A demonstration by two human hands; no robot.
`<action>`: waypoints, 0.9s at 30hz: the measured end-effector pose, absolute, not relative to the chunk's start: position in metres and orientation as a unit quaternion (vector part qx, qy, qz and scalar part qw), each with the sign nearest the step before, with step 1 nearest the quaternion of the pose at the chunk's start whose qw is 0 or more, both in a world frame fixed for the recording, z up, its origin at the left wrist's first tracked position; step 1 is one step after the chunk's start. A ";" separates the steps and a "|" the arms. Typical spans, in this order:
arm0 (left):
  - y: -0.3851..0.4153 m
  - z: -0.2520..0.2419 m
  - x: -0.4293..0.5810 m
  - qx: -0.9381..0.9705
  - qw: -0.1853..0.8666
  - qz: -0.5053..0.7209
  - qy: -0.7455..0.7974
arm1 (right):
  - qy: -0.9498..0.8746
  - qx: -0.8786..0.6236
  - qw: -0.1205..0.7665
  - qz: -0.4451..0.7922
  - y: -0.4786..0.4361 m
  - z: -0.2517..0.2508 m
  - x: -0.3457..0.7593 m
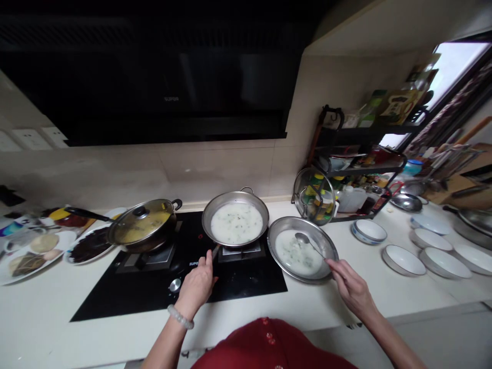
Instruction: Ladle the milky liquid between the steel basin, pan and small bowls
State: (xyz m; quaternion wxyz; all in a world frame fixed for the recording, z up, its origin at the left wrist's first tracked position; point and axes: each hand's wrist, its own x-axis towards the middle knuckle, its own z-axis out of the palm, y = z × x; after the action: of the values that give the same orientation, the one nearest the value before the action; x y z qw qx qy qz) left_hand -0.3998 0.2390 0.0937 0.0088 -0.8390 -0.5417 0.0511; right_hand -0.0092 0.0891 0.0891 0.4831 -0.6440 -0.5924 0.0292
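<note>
My left hand, a bracelet on its wrist, is at the short handle of a steel wok, fingers along it and closed around it as far as I can see; the palm side is hidden. White soup with green bits fills the wok, which sits on the right burner. In my right hand, the handle of a metal spoon is pinched. The spoon's bowl is over a steel basin, which contains similar white soup and stands beside the hob.
A lidded pan occupies the left burner, with plates of food farther left. Several white bowls stand on the right counter. Behind the basin, a glass lid leans against a black spice rack. A range hood hangs overhead.
</note>
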 end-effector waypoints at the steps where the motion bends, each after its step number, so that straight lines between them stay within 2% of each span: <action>1: 0.239 0.093 -0.400 -0.838 0.006 0.054 -0.543 | -0.544 -0.662 0.515 0.031 0.091 0.090 -0.011; 5: 0.240 0.094 -0.398 -0.832 -0.006 0.065 -0.551 | -0.311 -0.663 0.676 0.082 0.109 0.108 -0.022; 8: 0.240 0.095 -0.397 -0.832 -0.010 0.062 -0.552 | -0.252 -0.609 0.741 0.130 0.132 0.128 -0.038; 13: 0.238 0.100 -0.396 -0.830 -0.012 0.055 -0.554 | -0.335 -0.580 0.709 0.222 0.181 0.134 -0.077; 20: 0.238 0.098 -0.395 -0.831 -0.013 0.054 -0.554 | -0.430 -0.601 0.623 0.258 0.228 0.096 -0.109; 27: 0.240 0.093 -0.397 -0.832 -0.006 0.055 -0.553 | -0.286 -0.588 0.696 0.297 0.240 0.096 -0.107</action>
State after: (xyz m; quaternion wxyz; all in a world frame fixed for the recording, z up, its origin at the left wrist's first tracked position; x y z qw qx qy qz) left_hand -0.3969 0.2396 0.0933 -0.0061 -0.8315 -0.5528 0.0545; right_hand -0.1072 0.2400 0.0965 0.6963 -0.5875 -0.2857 0.2973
